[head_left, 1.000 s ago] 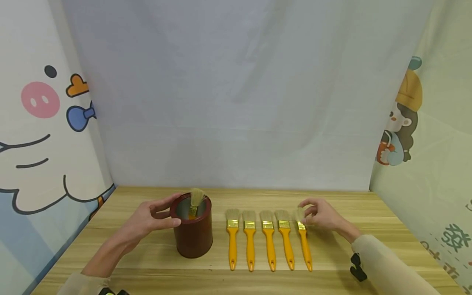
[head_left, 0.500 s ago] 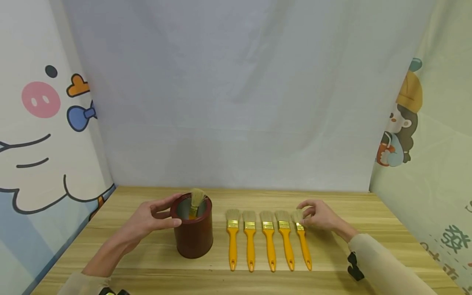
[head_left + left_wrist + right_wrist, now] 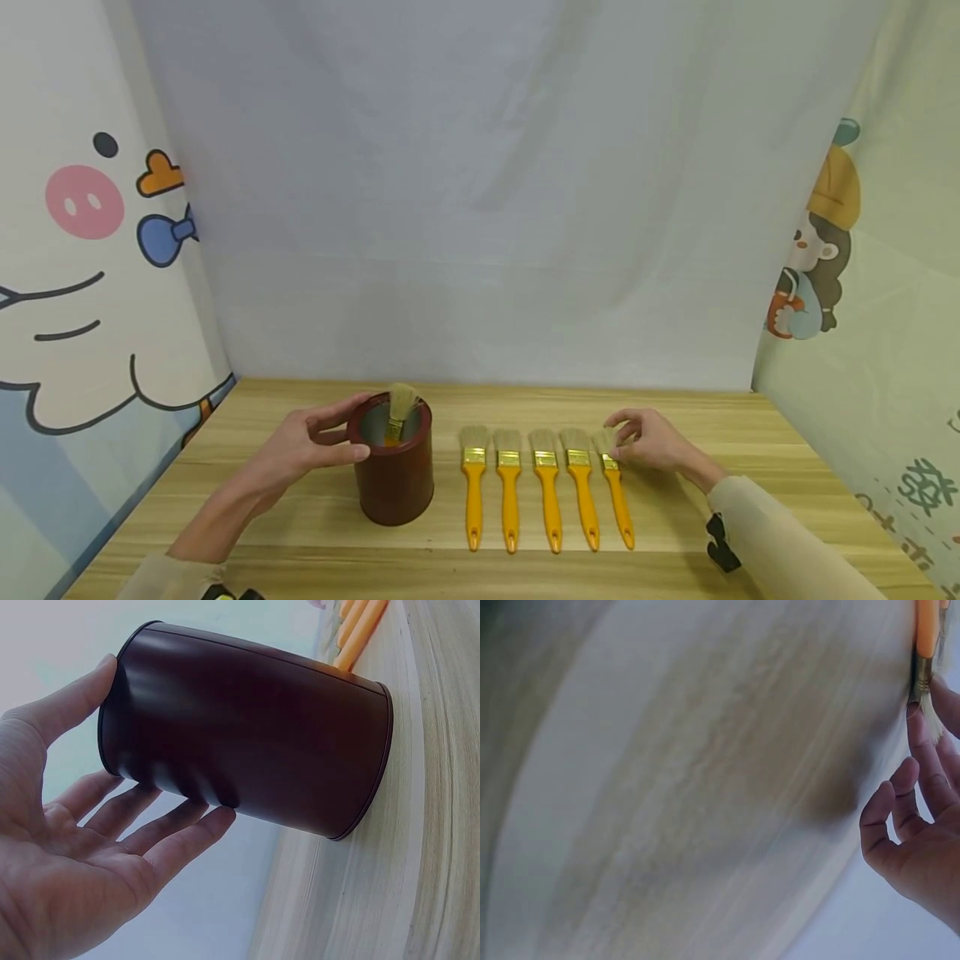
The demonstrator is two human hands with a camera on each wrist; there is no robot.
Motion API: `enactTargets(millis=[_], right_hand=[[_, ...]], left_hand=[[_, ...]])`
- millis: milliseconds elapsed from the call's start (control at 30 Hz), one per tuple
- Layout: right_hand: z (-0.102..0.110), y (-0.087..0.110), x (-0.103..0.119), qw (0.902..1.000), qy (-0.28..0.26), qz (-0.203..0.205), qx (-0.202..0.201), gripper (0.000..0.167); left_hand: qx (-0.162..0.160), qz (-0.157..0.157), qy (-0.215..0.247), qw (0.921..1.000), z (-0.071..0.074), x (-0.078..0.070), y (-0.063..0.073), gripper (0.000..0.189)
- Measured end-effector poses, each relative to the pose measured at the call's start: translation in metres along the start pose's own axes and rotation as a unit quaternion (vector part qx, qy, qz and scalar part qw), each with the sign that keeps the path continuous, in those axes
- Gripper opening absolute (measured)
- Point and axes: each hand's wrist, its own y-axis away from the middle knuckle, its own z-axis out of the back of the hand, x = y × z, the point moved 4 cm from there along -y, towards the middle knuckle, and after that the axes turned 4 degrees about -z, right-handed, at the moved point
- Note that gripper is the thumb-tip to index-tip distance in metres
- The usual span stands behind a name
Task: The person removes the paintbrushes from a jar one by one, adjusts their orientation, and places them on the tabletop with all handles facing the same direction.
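My left hand (image 3: 292, 450) holds a dark red-brown can (image 3: 393, 492) at its rim and side, thumb on one side and fingers on the other. Standing on the table, the can has one paintbrush (image 3: 402, 402) in it, bristles up above the rim. My right hand (image 3: 651, 442) pinches the bristle end of the rightmost paintbrush (image 3: 619, 508), which lies flat with its orange handle toward me. In the right wrist view, the thumb and a finger meet at this brush's bristles (image 3: 932, 720); the other fingers are bent free of it.
Several more orange-handled paintbrushes (image 3: 546, 500) lie side by side in a row between the can and my right hand, bristles away from me. The wood-grain table (image 3: 450, 575) ends at a pale cloth backdrop (image 3: 480, 250). Printed cartoon cloths hang on both sides.
My right hand has shifted slightly left, and the bristle end of the rightmost paintbrush moved with it toward the row. The left hand and the can stay in place.
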Motion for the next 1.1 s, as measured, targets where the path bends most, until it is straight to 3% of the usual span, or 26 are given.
enactTargets(millis=[567,767,900,1100], right_hand=[[-0.001,0.001,0.000,0.9999,-0.012,-0.012,-0.002,0.040],[0.004,0.003,0.001,0.9996,-0.003,-0.014,-0.025,0.042],[0.009,0.002,0.010,0.9987,0.014,-0.001,-0.048,0.041],[0.006,-0.002,0.041,0.9985,0.016,0.014,-0.051,0.035]], left_hand=[[-0.002,-0.002,0.000,1.0000,0.000,-0.002,0.000,0.075],[-0.001,-0.001,0.002,1.0000,-0.001,-0.001,0.000,0.076],[-0.002,-0.001,0.001,1.0000,-0.001,-0.001,0.000,0.076],[-0.002,-0.003,0.000,1.0000,0.000,-0.001,0.000,0.075]])
